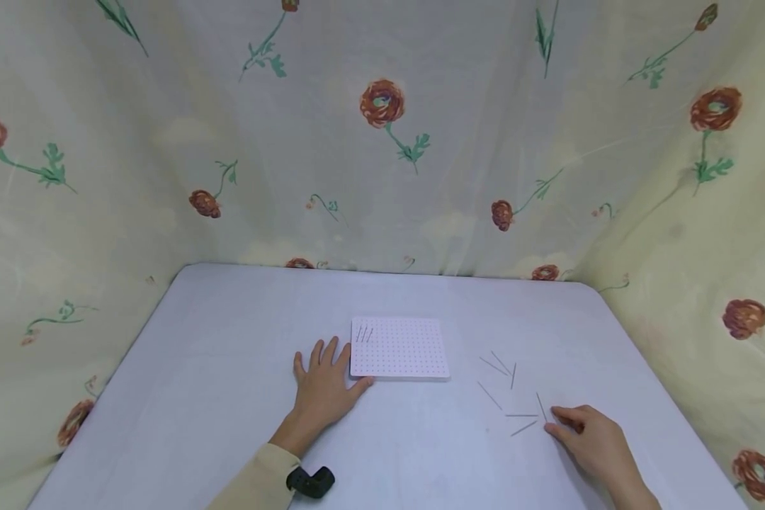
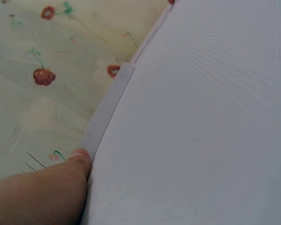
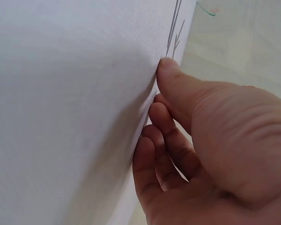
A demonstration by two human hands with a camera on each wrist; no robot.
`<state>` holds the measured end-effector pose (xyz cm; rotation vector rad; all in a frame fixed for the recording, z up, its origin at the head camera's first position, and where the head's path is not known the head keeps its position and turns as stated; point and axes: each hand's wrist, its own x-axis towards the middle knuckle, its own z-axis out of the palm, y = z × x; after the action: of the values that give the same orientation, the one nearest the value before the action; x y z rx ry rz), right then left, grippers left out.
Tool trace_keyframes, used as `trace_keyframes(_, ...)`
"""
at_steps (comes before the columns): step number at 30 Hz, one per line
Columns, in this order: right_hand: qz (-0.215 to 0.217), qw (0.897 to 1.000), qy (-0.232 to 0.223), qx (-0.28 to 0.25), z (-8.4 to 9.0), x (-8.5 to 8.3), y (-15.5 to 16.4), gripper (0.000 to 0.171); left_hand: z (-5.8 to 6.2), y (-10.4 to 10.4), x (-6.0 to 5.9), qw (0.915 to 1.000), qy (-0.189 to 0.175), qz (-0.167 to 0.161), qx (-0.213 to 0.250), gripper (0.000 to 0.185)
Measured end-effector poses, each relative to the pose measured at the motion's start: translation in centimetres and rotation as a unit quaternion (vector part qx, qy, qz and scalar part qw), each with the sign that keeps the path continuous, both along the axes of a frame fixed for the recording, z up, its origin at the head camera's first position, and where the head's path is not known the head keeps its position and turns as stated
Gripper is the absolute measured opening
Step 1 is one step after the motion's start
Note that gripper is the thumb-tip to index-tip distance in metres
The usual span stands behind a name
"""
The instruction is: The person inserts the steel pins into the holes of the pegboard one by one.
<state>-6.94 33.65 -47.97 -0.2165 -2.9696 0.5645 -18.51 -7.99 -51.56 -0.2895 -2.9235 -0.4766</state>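
Observation:
A white pegboard (image 1: pixel 398 350) with rows of small holes lies on the table in the head view. Three thin dark metal pins (image 1: pixel 364 334) stand in its far left corner. My left hand (image 1: pixel 325 389) rests at the board's left side with fingers spread, the thumb touching the front edge; the left wrist view shows that thumb (image 2: pixel 61 187) against the board's side (image 2: pixel 107 110). My right hand (image 1: pixel 596 443) is low over the table, thumb and index fingertips a little apart beside a loose pin (image 1: pixel 541 406). In the right wrist view, the thumb hides part of the pins.
Several more loose pins lie scattered between the board and my right hand, among them a level one (image 1: pixel 521 416) and a slanted one (image 1: pixel 489 395). The white table (image 1: pixel 229 340) is bordered by a flowered curtain (image 1: pixel 446 177). A black band (image 1: pixel 310 482) circles my left wrist.

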Motion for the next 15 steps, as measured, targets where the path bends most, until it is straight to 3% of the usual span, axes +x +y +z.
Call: trace_keyframes(15, -0.023, 1.000, 0.008, -0.006, -0.12, -0.52, 0.38, 0.019, 0.06, 0.07, 0.06, 1.0000, -0.002, 0.001, 0.001, 0.081)
